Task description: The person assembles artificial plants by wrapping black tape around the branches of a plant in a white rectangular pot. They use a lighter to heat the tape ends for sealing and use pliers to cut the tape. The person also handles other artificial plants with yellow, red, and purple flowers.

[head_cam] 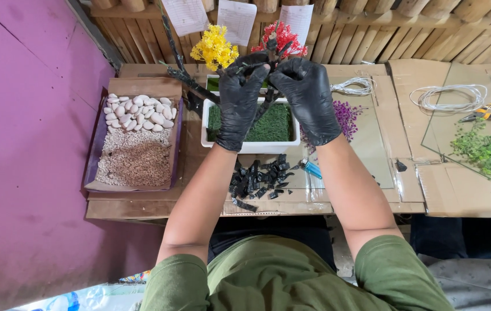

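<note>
Cardboard sheets cover the worktop (142,208), which stands against a wall of upright wooden poles with paper slips pinned along the top; a purple wall fills the far left. At the left end a shallow tray (91,167) holds white pebbles (139,112) at the back and fine brown gravel (138,163) in front. Next comes a white rectangular planter (252,146) lined with green artificial grass, and above it the dark, twisted trunk of a miniature artificial tree (261,109) rises on a slant, tipped with a red blossom cluster (283,37). A yellow blossom cluster (215,48) on a second dark branch stands just to its left. Both hands wear black gloves and meet above the planter. The left hand (241,98) wraps around the trunk, its fingertips pinching near the top. The right hand (309,95) is curled on the other side of the same trunk, thumb and forefinger pressed to it, touching the left hand's fingertips. In front of the planter lies a heap of black scraps (258,178), with a blue lighter (310,167) just beside it. Purple blossom sprigs (347,117) lie right of the planter, behind them a coil of white wire (353,86). Further right sit a larger wire coil (448,97), yellow-handled pliers (485,112) and green foliage sprigs (486,152) on a glass sheet.
</note>
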